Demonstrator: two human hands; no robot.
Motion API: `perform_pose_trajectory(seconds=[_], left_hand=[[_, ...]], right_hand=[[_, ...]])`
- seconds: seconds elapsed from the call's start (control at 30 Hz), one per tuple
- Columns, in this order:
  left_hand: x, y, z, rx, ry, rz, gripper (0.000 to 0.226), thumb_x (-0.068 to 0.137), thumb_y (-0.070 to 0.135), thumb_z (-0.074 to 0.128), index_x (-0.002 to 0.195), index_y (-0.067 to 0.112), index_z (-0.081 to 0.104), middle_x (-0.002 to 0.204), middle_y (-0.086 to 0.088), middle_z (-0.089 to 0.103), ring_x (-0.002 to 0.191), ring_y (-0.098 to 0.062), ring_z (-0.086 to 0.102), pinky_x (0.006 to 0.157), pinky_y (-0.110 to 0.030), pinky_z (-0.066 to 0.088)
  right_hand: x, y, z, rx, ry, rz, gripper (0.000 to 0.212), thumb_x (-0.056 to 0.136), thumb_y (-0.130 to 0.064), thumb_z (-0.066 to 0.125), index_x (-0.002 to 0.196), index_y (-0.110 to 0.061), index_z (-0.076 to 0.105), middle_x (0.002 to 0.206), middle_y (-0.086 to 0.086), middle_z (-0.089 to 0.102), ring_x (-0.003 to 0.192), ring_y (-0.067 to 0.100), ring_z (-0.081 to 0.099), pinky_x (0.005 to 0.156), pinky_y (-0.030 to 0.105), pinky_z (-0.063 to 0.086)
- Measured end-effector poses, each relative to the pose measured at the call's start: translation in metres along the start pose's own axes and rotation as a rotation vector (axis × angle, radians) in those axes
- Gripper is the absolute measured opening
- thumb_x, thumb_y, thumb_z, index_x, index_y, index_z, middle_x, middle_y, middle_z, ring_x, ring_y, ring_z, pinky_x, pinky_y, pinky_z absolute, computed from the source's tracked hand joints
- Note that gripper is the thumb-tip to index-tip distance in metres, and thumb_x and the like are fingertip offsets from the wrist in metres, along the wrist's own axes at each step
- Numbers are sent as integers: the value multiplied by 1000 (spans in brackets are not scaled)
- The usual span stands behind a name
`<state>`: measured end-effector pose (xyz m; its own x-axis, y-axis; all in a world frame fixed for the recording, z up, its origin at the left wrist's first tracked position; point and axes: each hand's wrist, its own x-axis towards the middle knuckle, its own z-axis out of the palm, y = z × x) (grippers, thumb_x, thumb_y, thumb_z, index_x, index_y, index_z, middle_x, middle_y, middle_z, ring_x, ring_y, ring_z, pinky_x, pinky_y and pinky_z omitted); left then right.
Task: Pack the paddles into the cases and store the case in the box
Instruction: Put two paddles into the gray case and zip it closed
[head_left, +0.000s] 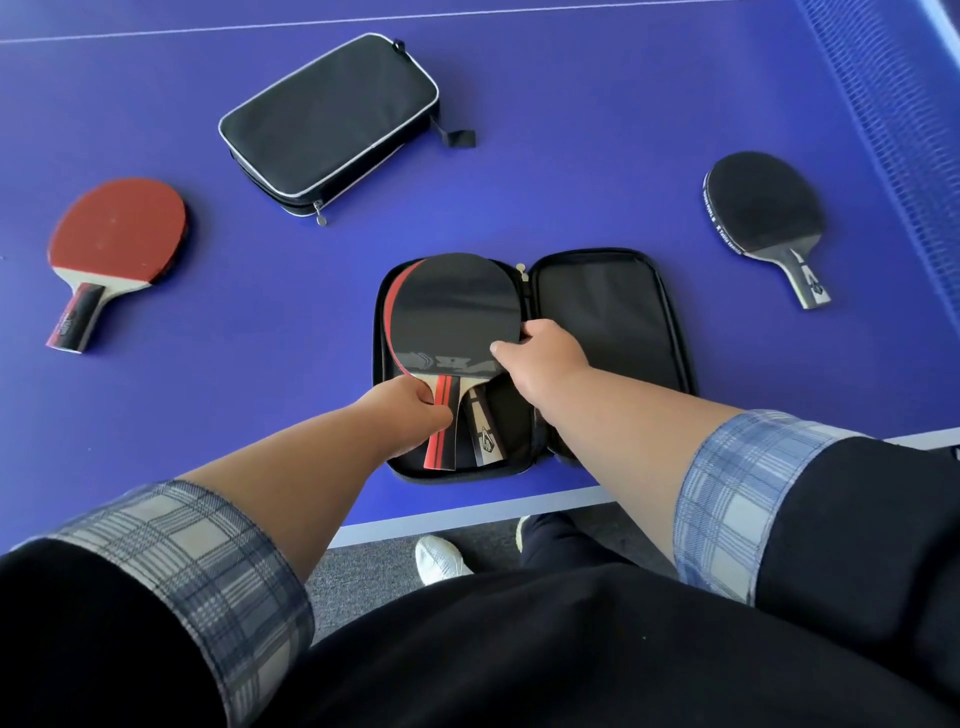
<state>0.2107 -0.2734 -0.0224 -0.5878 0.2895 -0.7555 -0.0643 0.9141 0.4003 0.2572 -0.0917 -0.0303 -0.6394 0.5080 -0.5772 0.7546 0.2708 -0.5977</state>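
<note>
I am seating two paddles in the open black zip case (597, 332): left hand (415, 410) pinching the red-striped handle, right hand (540, 353) gripping the top black-rubber paddle (452, 306). Next, zip it shut.

Blue table (571, 156), black cases (608, 322), plaid cuffs (182, 561).

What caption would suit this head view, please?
Both hands settle two paddles into the open case.
</note>
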Motion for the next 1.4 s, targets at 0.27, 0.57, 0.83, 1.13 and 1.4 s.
perform_pose_trajectory(seconds=[0.27, 0.57, 0.83, 1.13, 1.4], left_hand=[[-15, 43, 2, 102, 398, 287, 24, 88, 51, 52, 87, 27, 50, 87, 11, 57, 67, -11, 58, 54, -28, 42], [-3, 150, 72, 61, 30, 443, 34, 95, 40, 53, 126, 26, 55, 115, 9, 61, 90, -15, 59, 78, -25, 42], [-28, 221, 28, -338, 384, 272, 71, 67, 80, 50, 120, 32, 48, 91, 19, 61, 69, 2, 61, 55, -23, 41], [-33, 140, -50, -223, 646, -6, 47, 82, 19, 49, 128, 30, 51, 94, 13, 60, 71, -11, 59, 54, -27, 43], [33, 76, -53, -50, 573, -266, 55, 82, 10, 51, 135, 24, 41, 126, -7, 47, 114, -33, 47, 87, -49, 45]], right_hand=[[0, 54, -96, -42, 400, 230, 56, 87, -34, 57, 142, -23, 50, 140, 6, 52, 120, 34, 55, 97, 46, 50], [-4, 98, -143, 51, 183, 294, 50, 98, -45, 42, 133, -12, 58, 135, 10, 58, 117, 33, 54, 97, 37, 43], [-31, 46, -143, 670, -127, -46, 41, 96, -41, 40, 111, -24, 74, 102, 0, 78, 91, 19, 73, 85, 41, 57], [-12, -14, -92, 129, -367, -371, 29, 93, -30, 50, 112, -43, 68, 98, -27, 65, 97, 4, 63, 75, 16, 45], [66, -23, -79, -179, -231, -135, 55, 96, -28, 48, 150, -27, 39, 153, 3, 41, 130, 26, 48, 93, 31, 39]])
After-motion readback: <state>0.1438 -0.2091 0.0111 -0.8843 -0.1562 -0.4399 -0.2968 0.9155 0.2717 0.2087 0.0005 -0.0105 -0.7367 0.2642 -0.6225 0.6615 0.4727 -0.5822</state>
